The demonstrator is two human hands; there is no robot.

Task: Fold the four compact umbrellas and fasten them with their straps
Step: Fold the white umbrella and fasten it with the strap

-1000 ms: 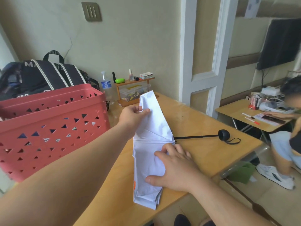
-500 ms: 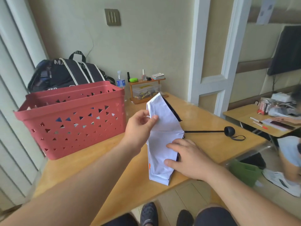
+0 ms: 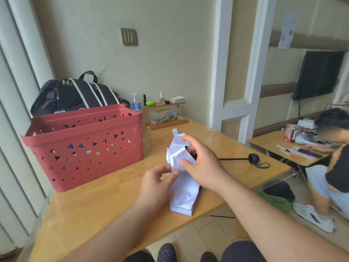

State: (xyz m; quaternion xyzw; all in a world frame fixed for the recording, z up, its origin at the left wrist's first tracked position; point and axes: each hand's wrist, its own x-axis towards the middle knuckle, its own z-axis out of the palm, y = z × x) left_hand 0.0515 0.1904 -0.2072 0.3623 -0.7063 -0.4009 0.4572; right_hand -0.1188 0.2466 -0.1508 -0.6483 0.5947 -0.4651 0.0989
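One white umbrella [image 3: 180,178] lies on the counter [image 3: 90,208] with its canopy gathered into flat pleats but not yet rolled or bound, its strap [image 3: 175,131] sticking up loose at the far end and its handle [image 3: 252,158] extended away to the right; I judge the job early, with no other umbrellas in sight. The left hand [image 3: 156,183] pinches a canopy fold between thumb and fingers [image 3: 174,173]. The right hand [image 3: 203,163] curls around the bundle just beyond, fingertips on the cloth.

White umbrella [image 3: 182,188], half-folded, on table [image 3: 98,207]
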